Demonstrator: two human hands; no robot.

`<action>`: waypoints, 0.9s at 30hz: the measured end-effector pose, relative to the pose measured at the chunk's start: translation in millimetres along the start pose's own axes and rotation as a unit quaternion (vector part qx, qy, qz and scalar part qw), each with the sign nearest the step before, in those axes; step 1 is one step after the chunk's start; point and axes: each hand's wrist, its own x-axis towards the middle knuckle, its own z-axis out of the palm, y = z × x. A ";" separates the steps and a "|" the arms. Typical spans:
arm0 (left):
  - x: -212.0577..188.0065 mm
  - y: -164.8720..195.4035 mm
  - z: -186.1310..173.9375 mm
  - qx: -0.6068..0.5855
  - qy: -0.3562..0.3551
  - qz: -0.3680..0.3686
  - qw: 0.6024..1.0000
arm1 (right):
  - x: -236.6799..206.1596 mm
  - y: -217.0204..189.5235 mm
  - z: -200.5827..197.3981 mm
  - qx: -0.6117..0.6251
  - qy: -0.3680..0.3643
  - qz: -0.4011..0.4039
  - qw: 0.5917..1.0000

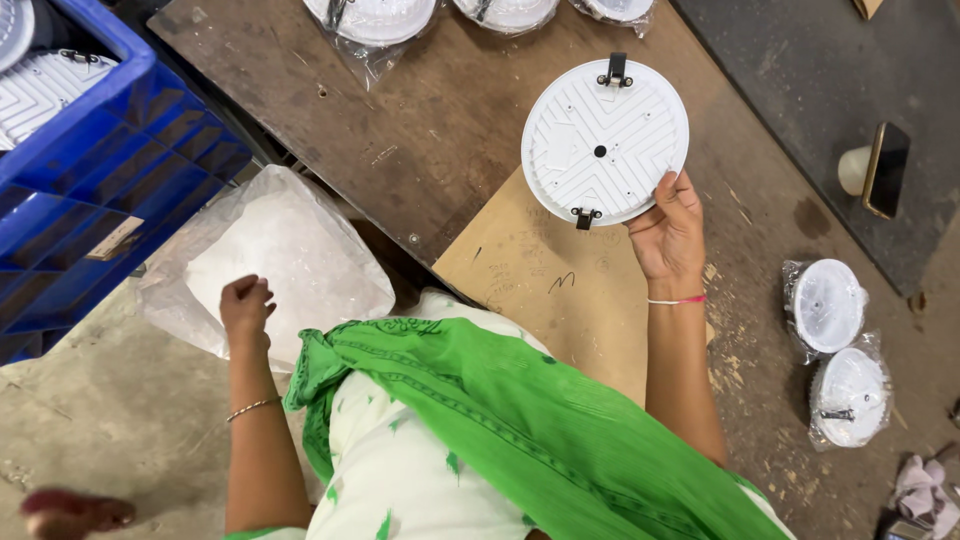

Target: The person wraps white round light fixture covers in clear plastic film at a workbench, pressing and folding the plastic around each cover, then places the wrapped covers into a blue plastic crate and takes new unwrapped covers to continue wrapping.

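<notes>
At twelve o'clock from her right hand [668, 235], fingers pinch a round white lamp housing [604, 141]; left hand [246, 304] rests loosely curled on a plastic bag [300, 250].

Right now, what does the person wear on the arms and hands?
Both arms are bare, with no sleeves and no gloves. The left hand has a thin metal bangle on the forearm. The right hand has a thin pink and white thread band at the wrist.

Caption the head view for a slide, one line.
Right hand holds a round white lamp housing over a wooden table; left hand reaches into a clear plastic bag.
</notes>
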 end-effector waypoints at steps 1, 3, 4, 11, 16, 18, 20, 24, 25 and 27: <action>0.2 -7.3 0.8 0.086 0.025 0.013 0.996 | 0.3 3.0 -2.6 0.006 0.002 0.004 1.000; -2.7 -19.1 4.5 0.204 0.045 0.010 0.978 | 1.4 9.4 -9.9 0.009 0.006 0.014 1.000; -3.9 -25.9 5.4 0.237 0.040 -0.007 0.971 | 1.5 12.2 -13.7 0.011 0.008 0.019 1.000; 5.7 -56.5 13.5 0.344 -0.040 -0.152 0.926 | -12.5 2.1 13.6 -0.086 -0.059 -0.005 0.995; 25.3 -66.8 8.3 0.305 -0.021 -0.184 0.934 | -53.0 8.9 64.1 -0.218 0.081 0.025 0.972; 29.5 -63.4 3.4 0.299 -0.003 -0.168 0.939 | -62.6 17.4 64.8 -0.426 0.024 -0.050 0.903; 37.8 -59.8 0.0 0.327 -0.049 -0.188 0.925 | -64.8 29.0 52.5 -0.559 -0.017 -0.095 0.823; 64.2 -57.0 15.3 0.356 -0.118 -0.215 0.902 | -58.8 57.9 10.6 -0.745 -0.045 -0.155 0.647; 70.6 -57.0 17.5 0.370 -0.130 -0.192 0.900 | -61.6 66.0 3.4 -0.776 -0.041 -0.171 0.606; 79.3 -60.7 24.3 0.395 -0.153 -0.144 0.894 | -65.3 80.1 -12.6 -0.814 -0.028 -0.191 0.548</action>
